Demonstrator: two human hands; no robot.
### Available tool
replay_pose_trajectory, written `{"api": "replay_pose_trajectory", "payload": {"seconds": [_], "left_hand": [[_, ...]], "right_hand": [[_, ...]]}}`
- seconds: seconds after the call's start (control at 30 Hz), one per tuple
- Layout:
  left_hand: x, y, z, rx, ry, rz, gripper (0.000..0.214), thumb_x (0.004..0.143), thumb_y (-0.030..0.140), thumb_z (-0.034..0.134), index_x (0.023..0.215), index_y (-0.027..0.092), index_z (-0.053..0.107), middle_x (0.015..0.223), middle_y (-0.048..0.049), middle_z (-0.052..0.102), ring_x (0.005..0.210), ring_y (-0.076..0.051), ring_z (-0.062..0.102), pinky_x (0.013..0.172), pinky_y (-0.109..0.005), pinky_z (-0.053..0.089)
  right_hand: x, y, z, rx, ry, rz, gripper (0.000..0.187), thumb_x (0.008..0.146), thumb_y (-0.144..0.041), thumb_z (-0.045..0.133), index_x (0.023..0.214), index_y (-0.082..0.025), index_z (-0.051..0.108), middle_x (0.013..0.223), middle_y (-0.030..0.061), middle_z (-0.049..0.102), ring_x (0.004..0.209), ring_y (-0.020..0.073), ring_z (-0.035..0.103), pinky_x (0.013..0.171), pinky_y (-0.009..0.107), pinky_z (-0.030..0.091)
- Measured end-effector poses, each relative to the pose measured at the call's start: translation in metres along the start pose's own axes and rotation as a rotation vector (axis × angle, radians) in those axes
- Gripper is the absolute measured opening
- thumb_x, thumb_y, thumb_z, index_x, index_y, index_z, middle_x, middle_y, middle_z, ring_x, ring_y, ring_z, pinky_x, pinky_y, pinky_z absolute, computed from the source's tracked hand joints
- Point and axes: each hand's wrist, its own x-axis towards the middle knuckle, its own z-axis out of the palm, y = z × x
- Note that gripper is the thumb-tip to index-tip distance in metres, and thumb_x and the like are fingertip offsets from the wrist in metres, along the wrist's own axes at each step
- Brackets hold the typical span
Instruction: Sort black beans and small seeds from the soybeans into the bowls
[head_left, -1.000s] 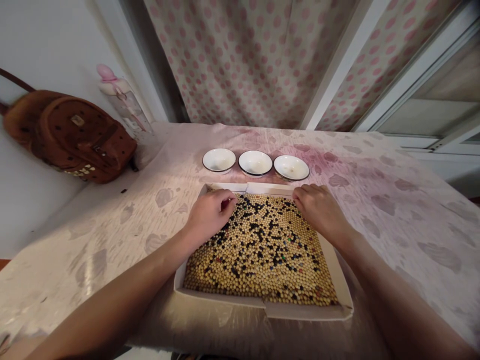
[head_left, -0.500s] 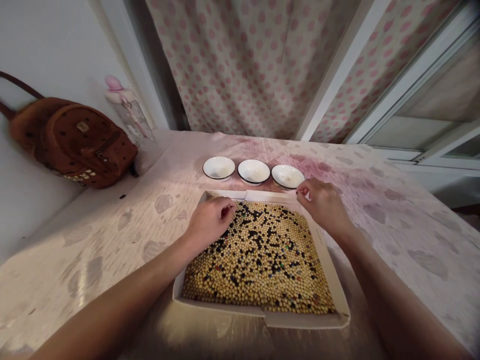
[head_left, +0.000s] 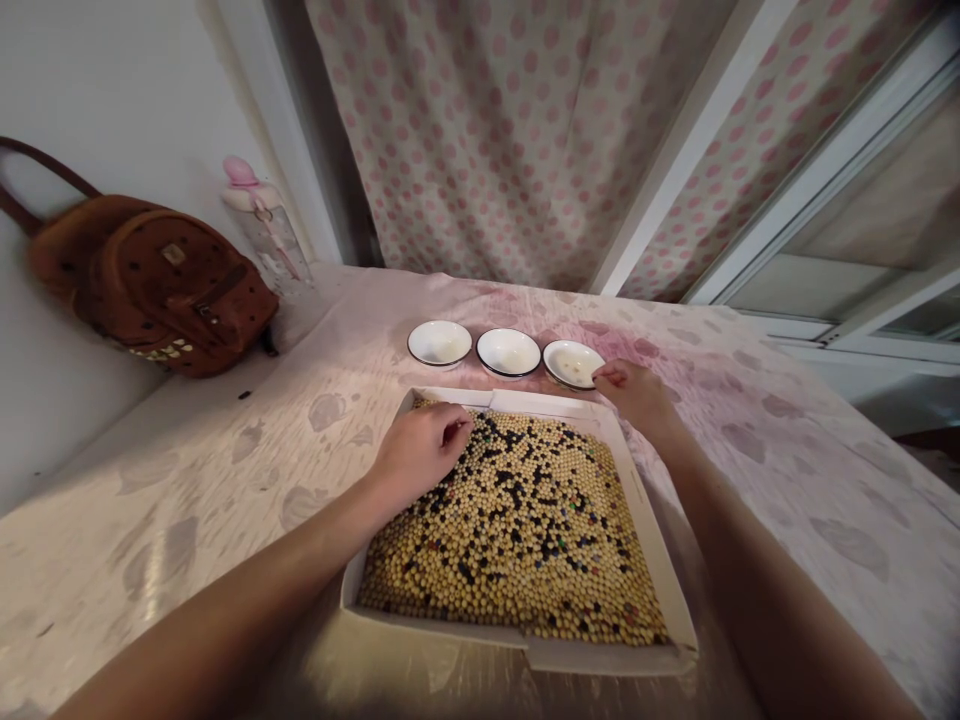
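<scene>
Left hand (head_left: 424, 450): fingers curled over the far left part of the box (head_left: 658, 535); I cannot tell if they grip a bead.
Right hand (head_left: 637, 395): fingers bent together at the rightmost bowl's (head_left: 573, 362) rim; any grip is hidden.
Beads (head_left: 517, 520): mostly yellow, many black, spread between the box's low walls.
Bowl row: three, just past the box's far edge.
Tabletop (head_left: 765, 490): stretches wide on both sides.

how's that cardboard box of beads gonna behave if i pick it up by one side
The cardboard box would probably flex, since its walls look thin with overlapping flaps. It may feel heavy for its size, as beads cover its floor. Tilted, the beads would likely roll and spill: they're small, round and behind low walls.
</scene>
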Motion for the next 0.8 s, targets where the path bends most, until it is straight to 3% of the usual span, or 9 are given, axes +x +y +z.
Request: {"api": "replay_pose_trajectory", "payload": {"seconds": [0.17,0.33,0.43,0.6,0.8], "left_hand": [[0.0,0.0,0.0,0.0,-0.002,0.002,0.015,0.094,0.02,0.055,0.087,0.022,0.069,0.083,-0.0018,0.074,0.068,-0.016,0.063,0.063,-0.029,0.043],[0.0,-0.001,0.0,-0.004,0.001,0.008,0.015,0.094,0.021,0.055,0.088,0.022,0.069,0.083,-0.0022,0.074,0.067,-0.017,0.062,0.062,-0.03,0.044],[0.0,-0.001,0.001,-0.004,-0.009,0.006,0.017,0.094,0.021,0.055,0.087,0.022,0.069,0.082,-0.003,0.073,0.068,-0.018,0.063,0.062,-0.031,0.044],[0.0,-0.003,0.002,-0.011,0.008,0.006,0.017,0.095,0.024,0.054,0.089,0.022,0.07,0.085,-0.0036,0.074,0.073,-0.02,0.066,0.065,-0.033,0.047],[0.0,-0.002,0.003,-0.02,0.015,0.011,0.018,0.094,0.022,0.053,0.085,0.022,0.068,0.08,-0.0029,0.073,0.073,-0.021,0.066,0.065,-0.033,0.047]], "right_hand": [[-0.006,-0.001,-0.002,0.064,-0.009,-0.01,0.019,0.081,-0.028,0.055,0.09,-0.02,0.07,0.083,0.0049,0.074,0.076,0.02,0.067,0.069,0.031,0.048],[-0.028,-0.029,-0.016,0.077,0.054,-0.073,0.02,0.082,-0.03,0.052,0.09,-0.02,0.068,0.077,0.0036,0.071,0.067,0.0188,0.064,0.062,0.03,0.044],[-0.047,-0.047,-0.02,0.055,0.022,-0.115,0.018,0.084,-0.029,0.05,0.087,-0.021,0.066,0.068,0.0009,0.066,0.059,0.0172,0.059,0.058,0.029,0.041],[-0.073,-0.054,-0.009,0.073,0.029,-0.222,0.016,0.089,-0.025,0.046,0.088,-0.023,0.061,0.074,0.0013,0.068,0.065,0.0189,0.063,0.064,0.031,0.045],[-0.077,-0.05,0.001,0.005,0.043,-0.28,0.014,0.092,-0.022,0.044,0.089,-0.025,0.057,0.078,0.0017,0.068,0.068,0.0215,0.065,0.064,0.032,0.045]]}}
